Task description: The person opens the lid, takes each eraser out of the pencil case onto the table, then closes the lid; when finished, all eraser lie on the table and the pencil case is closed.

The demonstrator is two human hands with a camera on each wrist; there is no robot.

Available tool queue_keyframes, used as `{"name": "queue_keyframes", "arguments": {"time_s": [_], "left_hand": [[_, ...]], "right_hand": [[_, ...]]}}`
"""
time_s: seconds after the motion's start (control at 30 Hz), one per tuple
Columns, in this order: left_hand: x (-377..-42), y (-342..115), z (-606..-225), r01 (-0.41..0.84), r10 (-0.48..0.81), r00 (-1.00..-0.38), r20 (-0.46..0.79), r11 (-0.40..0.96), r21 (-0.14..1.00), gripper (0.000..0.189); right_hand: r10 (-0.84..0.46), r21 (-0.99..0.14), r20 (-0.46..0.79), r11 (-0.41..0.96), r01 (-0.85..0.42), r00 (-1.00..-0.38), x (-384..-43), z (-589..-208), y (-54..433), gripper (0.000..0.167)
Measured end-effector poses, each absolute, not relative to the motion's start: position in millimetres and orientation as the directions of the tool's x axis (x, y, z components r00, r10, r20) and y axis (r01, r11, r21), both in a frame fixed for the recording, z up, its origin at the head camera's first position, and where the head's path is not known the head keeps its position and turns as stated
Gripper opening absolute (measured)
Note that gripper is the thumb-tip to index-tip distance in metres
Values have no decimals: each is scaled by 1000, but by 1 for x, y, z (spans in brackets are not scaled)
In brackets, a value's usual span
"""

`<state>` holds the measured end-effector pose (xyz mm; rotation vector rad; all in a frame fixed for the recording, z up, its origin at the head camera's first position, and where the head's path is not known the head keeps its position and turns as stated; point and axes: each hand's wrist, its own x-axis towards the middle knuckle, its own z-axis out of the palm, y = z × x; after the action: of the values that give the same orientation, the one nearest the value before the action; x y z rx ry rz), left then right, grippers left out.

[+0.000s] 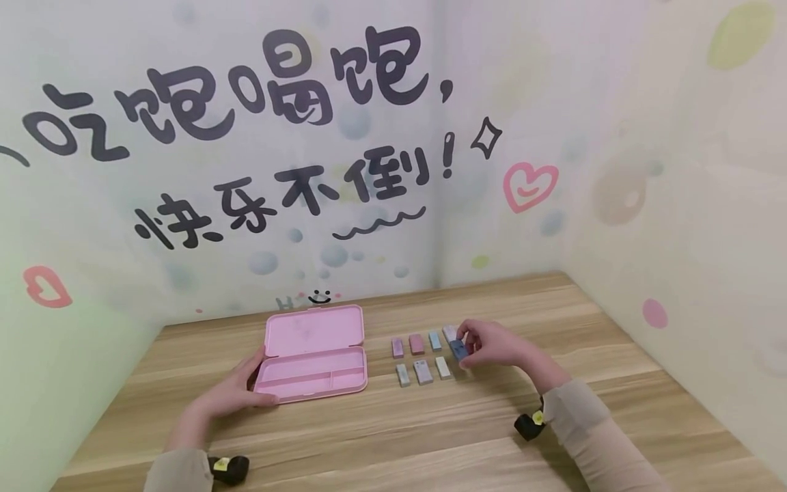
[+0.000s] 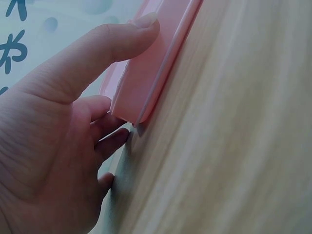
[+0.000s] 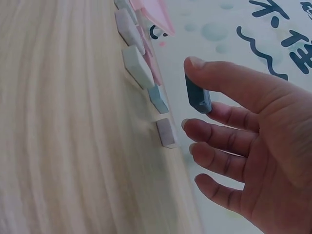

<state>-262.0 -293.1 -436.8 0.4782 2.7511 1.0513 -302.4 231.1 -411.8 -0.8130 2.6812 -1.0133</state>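
Observation:
A pink pencil case (image 1: 294, 389) lies open on the table, lid (image 1: 316, 331) folded back and its compartments bare. My left hand (image 1: 230, 395) holds it at the left end, the thumb (image 2: 136, 39) along its front wall and the fingers around the corner. Between thumb and index finger, my right hand (image 1: 496, 344) pinches a dark blue eraser (image 3: 197, 95); the right wrist view shows it raised off the table. The other right fingers are loosely bent. Beside that hand lies a pale lilac eraser (image 3: 166, 132), partly hidden in the head view.
Left of my right hand, several small erasers lie in two rows, among them a purple one (image 1: 397, 347), a pink one (image 1: 417, 344), a light blue one (image 1: 435, 340) and a whitish one (image 1: 443, 367). A printed wall (image 1: 381, 266) stands behind the wooden table (image 1: 369, 444).

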Motion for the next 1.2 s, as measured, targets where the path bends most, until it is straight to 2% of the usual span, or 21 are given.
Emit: {"name": "queue_keyframes", "arguments": {"time_s": [1.2], "left_hand": [[-262, -293, -438, 239, 344, -939, -23, 699, 674, 113]], "right_hand": [[-533, -573, -12, 697, -431, -846, -301, -428, 227, 43]]}}
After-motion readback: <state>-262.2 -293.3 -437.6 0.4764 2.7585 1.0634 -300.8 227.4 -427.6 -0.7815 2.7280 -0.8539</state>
